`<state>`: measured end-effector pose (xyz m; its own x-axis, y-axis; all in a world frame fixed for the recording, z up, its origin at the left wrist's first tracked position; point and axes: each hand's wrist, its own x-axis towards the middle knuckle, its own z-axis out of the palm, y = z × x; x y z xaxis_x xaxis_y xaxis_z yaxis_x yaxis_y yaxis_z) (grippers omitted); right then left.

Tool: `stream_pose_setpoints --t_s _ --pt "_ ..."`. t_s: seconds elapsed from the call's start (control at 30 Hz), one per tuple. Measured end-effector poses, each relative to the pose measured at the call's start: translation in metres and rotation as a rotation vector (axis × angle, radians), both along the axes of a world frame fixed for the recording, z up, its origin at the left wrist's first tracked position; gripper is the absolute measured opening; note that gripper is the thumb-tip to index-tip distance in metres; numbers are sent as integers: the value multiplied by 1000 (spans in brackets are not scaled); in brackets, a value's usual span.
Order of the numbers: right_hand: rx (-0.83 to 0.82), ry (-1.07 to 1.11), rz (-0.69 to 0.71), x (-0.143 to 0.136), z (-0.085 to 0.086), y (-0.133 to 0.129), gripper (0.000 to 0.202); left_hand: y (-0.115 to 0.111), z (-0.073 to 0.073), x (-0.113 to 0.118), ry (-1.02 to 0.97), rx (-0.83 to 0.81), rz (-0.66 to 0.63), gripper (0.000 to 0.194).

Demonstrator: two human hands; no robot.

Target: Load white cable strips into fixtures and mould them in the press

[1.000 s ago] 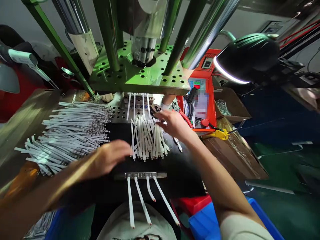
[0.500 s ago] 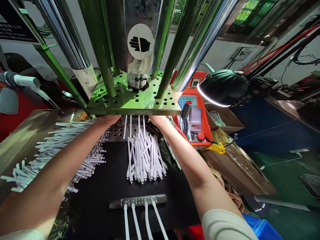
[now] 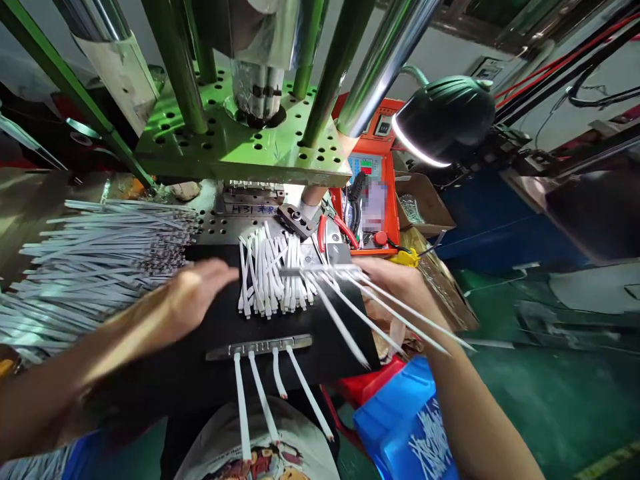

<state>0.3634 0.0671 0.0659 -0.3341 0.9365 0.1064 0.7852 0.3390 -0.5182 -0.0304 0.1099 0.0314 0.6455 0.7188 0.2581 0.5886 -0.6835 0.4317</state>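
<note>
My right hand [image 3: 395, 277] holds the right end of a metal bar [image 3: 333, 269] with several white cables [image 3: 340, 320] fanning out from it. My left hand [image 3: 205, 287], somewhat blurred, hovers over the black work surface [image 3: 165, 380] at the left; its fingers stretch right and nothing shows in them. Between the hands lies a bundle of white cables with connector ends [image 3: 265, 280], partly behind the held bar. Closer to me, a second metal bar [image 3: 300, 342] rests on the black surface, its white cables [image 3: 243, 407] hanging over the front edge.
Behind stands a press with a green plate [image 3: 235, 157] above a metal die [image 3: 255, 199]. A large cable pile [image 3: 100, 267] lies left. To the right are red-handled pliers [image 3: 345, 230], a red control box [image 3: 393, 167], a lit lamp [image 3: 445, 123] and a blue bin [image 3: 400, 413].
Both hands have come back from under the press plate toward me. A cable-loaded bar now shows in the right hand. The left hand has moved left and down. The view has tilted downward.
</note>
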Motion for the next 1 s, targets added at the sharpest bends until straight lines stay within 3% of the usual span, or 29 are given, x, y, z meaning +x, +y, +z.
stream_pose_setpoints --t_s 0.1,0.2,0.27,0.33,0.47,0.57,0.7,0.8,0.9,1.0 --pt "-224 1 -166 42 8 -78 37 -67 -8 0 94 -128 -133 28" --pt "-328 -21 -280 59 5 -127 35 -100 -26 12 182 -35 -21 21" --pt "-345 -24 -238 55 -3 -141 33 -104 -39 18 201 133 62 22" --pt "-291 -31 -150 40 -17 -144 34 -97 -46 15 184 259 54 21" --pt "-2 -48 37 -12 -48 -132 46 -69 -38 -18 103 302 0 17" --pt "79 -64 136 -56 -56 -112 45 -42 -24 -43 57 346 29 20" --pt "78 13 155 -93 -41 -65 37 -3 -12 -45 34 393 14 22" --pt "211 20 125 -105 -30 -5 42 31 -7 -30 75 363 23 18" --pt "196 -153 191 -110 -26 69 36 73 -3 -12 150 226 66 22" --pt "194 -245 122 -110 -27 143 30 121 1 1 165 91 149 28"
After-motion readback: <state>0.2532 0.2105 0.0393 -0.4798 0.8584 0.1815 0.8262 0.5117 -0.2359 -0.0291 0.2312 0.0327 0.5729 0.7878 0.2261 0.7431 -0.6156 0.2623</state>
